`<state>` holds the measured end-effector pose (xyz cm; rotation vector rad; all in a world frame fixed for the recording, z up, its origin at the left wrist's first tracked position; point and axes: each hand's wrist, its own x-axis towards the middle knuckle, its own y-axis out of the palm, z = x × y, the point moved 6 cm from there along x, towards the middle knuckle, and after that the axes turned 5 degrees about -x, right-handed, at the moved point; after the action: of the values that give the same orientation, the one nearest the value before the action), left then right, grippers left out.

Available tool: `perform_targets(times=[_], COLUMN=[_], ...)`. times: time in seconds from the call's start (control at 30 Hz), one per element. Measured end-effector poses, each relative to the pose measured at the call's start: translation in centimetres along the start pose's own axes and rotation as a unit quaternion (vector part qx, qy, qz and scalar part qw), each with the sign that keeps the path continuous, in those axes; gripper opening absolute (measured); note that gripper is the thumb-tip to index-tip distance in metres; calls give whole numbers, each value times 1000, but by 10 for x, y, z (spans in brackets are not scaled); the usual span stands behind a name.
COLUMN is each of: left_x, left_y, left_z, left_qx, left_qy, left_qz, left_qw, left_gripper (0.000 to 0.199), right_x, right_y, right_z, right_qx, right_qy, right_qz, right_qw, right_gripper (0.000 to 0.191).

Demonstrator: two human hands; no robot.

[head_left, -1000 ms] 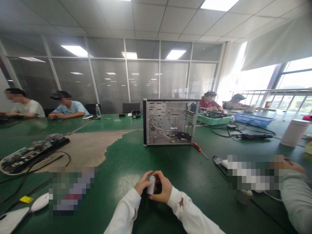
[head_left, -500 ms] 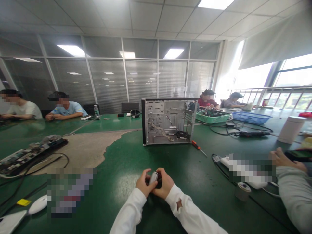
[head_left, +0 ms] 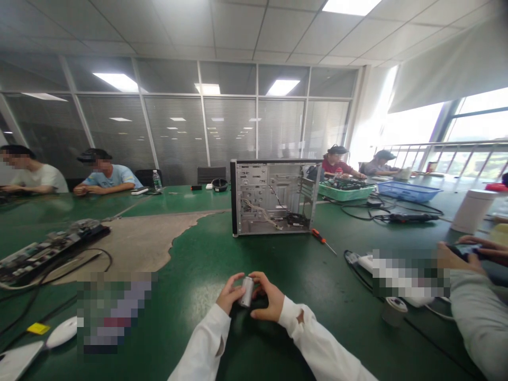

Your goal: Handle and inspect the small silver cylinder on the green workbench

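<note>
A small silver cylinder (head_left: 246,292) is tilted slightly between my two hands, low over the green table (head_left: 198,264). My left hand (head_left: 230,294) grips it from the left, thumb across the near side and fingers behind. On the other side, my right hand (head_left: 273,300) is open in a curve. Its fingertips are close to the cylinder's top, and its thumb is spread apart below. Whether those fingertips touch the cylinder I cannot tell. Beyond my hands stands an open-sided computer case (head_left: 273,198), with loose cables inside.
An orange-handled screwdriver (head_left: 318,236) lies by the case's right corner. To the right are a power strip (head_left: 367,262), a roll-like grey object (head_left: 395,311) and a co-worker's hands (head_left: 462,258). Circuit boards (head_left: 59,248) and cables lie left. Baskets (head_left: 408,191) stand far right.
My right hand has loosened and spread its thumb away from the cylinder. My left hand has shifted slightly left, and more of the cylinder shows. The co-worker's hands on the right have moved.
</note>
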<state>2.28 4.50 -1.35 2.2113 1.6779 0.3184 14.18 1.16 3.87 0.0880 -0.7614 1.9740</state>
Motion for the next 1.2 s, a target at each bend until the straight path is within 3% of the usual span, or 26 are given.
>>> perform_targets(times=[0.5, 0.77, 0.9, 1.03, 1.2], left_x=[-16, -23, -23, -19, -10], left_y=[38, 43, 49, 50, 41], left_z=[-13, -12, -11, -6, -3], left_qx=[-216, -281, -297, -288, -235], left_qy=[-27, -88, -93, -76, -42], left_qz=[116, 66, 79, 87, 49], left_qw=[969, 954, 947, 951, 970], left_gripper=[35, 27, 29, 34, 39], right_x=[3, -1, 1, 2, 0], right_y=[8, 5, 4, 2, -2], right_z=[0, 16, 12, 11, 18], right_qx=[118, 114, 96, 78, 30], right_qy=[5, 13, 12, 3, 7], right_qz=[-44, -40, -73, -90, -110], right_qw=[992, 993, 993, 993, 993], right_gripper=[66, 67, 65, 63, 57])
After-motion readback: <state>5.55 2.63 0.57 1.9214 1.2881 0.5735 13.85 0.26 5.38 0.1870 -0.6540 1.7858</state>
